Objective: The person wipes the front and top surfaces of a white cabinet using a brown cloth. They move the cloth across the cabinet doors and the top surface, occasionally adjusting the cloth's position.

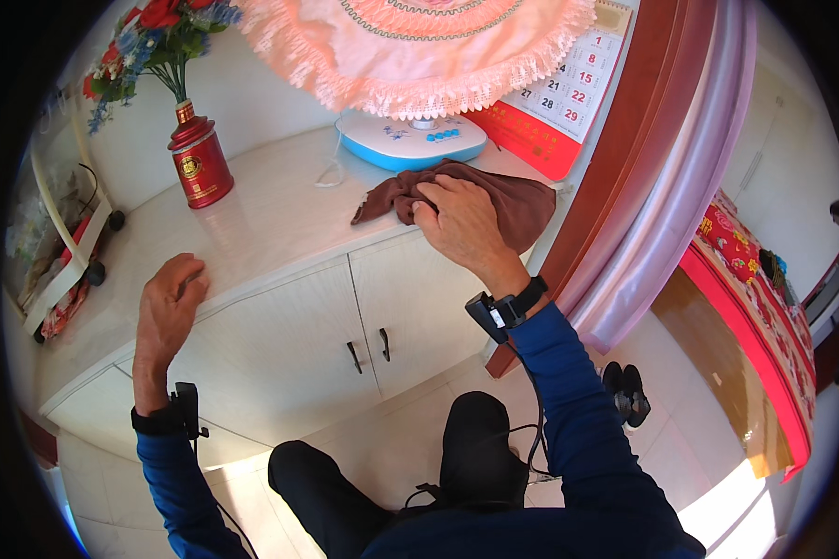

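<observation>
Under my right hand (458,220) lies a bunched brown cloth (521,206), near the right end of a pale cabinet top (280,202). My fingers press into its folds, and part of it hangs over the front edge. Just behind the cloth is the blue and white base (412,143) of an appliance with blue buttons, its upper part hidden by a pink lace-edged cover (391,77). My left hand (171,300) is at the front edge of the top, fingers loosely curled, holding nothing. Behind it a red bottle (203,164) holds artificial flowers (157,42).
A white wheeled rack (77,262) stands at the left end. A thin white cord (331,175) lies by the base. At right are a calendar (570,91), a brown door frame (619,150) and a lilac curtain (678,209). Black shoes (626,395) sit on the floor near a bed (741,314).
</observation>
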`<state>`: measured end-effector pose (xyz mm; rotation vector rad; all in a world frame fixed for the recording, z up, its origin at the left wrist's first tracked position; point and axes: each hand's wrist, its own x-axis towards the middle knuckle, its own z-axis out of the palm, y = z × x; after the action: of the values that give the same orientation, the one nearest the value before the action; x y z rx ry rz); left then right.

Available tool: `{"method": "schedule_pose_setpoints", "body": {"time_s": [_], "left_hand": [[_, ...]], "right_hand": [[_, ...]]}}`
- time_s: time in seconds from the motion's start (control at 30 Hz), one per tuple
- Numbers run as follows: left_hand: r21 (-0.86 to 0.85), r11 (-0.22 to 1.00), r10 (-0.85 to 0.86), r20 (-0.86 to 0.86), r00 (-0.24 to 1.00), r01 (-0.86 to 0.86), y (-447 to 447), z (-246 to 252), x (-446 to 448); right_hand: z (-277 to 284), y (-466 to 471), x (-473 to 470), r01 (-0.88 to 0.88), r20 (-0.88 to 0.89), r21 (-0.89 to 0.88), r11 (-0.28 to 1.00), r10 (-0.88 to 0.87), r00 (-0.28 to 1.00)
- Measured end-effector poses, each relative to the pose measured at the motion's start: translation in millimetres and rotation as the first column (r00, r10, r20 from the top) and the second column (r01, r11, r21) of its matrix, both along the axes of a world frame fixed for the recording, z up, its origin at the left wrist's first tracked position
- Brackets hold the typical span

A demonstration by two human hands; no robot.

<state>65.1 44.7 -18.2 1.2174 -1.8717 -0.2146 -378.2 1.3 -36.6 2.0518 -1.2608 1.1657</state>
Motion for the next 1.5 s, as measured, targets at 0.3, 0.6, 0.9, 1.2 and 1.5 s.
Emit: {"method": "schedule_pose_setpoints", "body": {"time_s": [0.3,0.6,0.9,1.2,1.5], "left_hand": [[0.14,0.99,0.002,-0.047,0.999,0.005,2,5,0],[0.138,0.99,0.0,-0.041,0.999,0.006,-3,2,5],[0.107,0.994,-0.02,-0.093,0.995,0.03,-7,-4,6],[0.124,0.992,-0.013,-0.072,0.997,0.022,-6,-3,8],[0.075,0.997,-0.012,-0.017,1.0,0.013,-4,-3,8]], "right_hand": [[6,8,51,-0.381,0.108,0.119,0.917,0.37,0.923],[17,-9,-69,0.084,0.118,0.221,0.972,-0.112,0.987],[17,-28,-52,0.249,0.24,0.275,0.929,-0.317,0.917],[12,-2,-12,-0.323,0.437,0.236,0.917,0.196,0.878],[27,2,-54,0.251,0.198,0.448,0.858,-0.369,0.908]]}}
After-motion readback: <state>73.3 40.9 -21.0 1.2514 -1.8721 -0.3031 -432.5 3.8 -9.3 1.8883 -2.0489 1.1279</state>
